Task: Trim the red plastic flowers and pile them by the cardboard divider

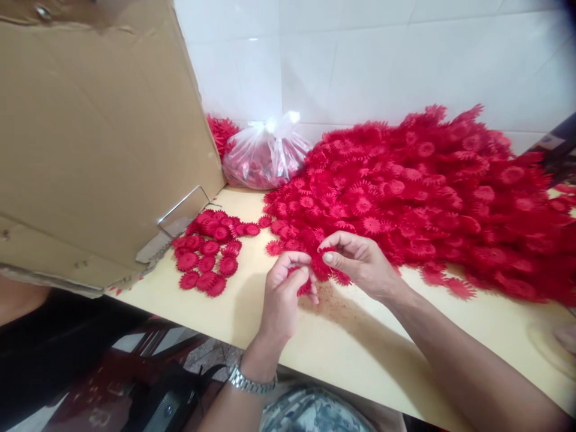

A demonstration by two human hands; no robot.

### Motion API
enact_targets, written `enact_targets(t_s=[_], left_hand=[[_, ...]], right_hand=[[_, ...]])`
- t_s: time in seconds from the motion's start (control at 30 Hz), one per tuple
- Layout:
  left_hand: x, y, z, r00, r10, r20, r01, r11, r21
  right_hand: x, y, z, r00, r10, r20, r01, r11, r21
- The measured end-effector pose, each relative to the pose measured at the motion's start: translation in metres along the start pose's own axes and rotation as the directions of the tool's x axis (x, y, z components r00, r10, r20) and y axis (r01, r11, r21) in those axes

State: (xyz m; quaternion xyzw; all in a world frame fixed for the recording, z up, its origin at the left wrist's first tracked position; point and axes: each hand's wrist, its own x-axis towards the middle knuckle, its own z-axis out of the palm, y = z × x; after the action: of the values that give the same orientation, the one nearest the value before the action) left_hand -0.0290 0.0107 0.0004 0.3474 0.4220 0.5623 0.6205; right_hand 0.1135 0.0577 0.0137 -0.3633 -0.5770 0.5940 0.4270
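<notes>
Red fringed discs (405,198) lie piled on the right side of the table (342,351). Left hand (281,294) is gripping one disc (303,287); just beside, right hand (365,267) pinches a red piece (324,251) between thumb and finger. Light fingertip pressure seems better, I judge, to spare the thin teeth.

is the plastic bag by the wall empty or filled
Not empty: the plastic bag shows reddish contents through its side; how full, I cannot tell.
</notes>
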Motion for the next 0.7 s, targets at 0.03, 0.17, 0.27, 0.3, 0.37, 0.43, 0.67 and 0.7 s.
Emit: enact_targets(t_s=[0.03, 0.17, 0.27, 0.3, 0.37, 0.43, 0.67, 0.7], left_hand=[[0.0, -0.001, 0.0, 1.0, -0.003, 0.01, 0.003, 1.0, 0.015], [-0.002, -0.003, 0.001, 0.999, -0.009, 0.031, 0.007, 0.999, 0.046], [0.0, -0.005, 0.004, 0.999, -0.016, 0.035, 0.013, 0.998, 0.066], [0.0, -0.006, 0.005, 1.0, -0.017, 0.026, 0.014, 0.997, 0.081], [0.002, -0.007, 0.007, 1.0, -0.013, -0.005, 0.014, 0.994, 0.11], [0.002, -0.009, 0.008, 1.0, -0.015, -0.027, 0.018, 0.993, 0.113], [0.004, 0.0, 0.011, 0.996, -0.082, -0.019, 0.083, 0.993, 0.085], [0.011, 0.003, 0.013, 0.997, -0.068, -0.037, 0.071, 0.993, 0.091]], right_hand=[[0.0, 0.001, 0.001, 1.0, -0.011, 0.001, 0.011, 1.0, -0.007], [-0.001, 0.004, 0.003, 0.999, -0.053, -0.008, 0.053, 0.996, -0.074], [-0.003, 0.008, 0.006, 0.998, -0.055, -0.029, 0.05, 0.985, -0.164], [-0.004, 0.009, 0.007, 0.997, -0.06, -0.042, 0.05, 0.978, -0.2], [-0.006, 0.012, 0.01, 0.995, -0.074, -0.061, 0.056, 0.963, -0.262], [-0.007, 0.014, 0.012, 0.994, -0.087, -0.067, 0.063, 0.949, -0.308], [0.009, 0.004, -0.01, 0.905, -0.329, -0.268, 0.064, 0.729, -0.681], [0.015, 0.0, -0.016, 0.885, -0.39, -0.255, 0.068, 0.648, -0.759]])
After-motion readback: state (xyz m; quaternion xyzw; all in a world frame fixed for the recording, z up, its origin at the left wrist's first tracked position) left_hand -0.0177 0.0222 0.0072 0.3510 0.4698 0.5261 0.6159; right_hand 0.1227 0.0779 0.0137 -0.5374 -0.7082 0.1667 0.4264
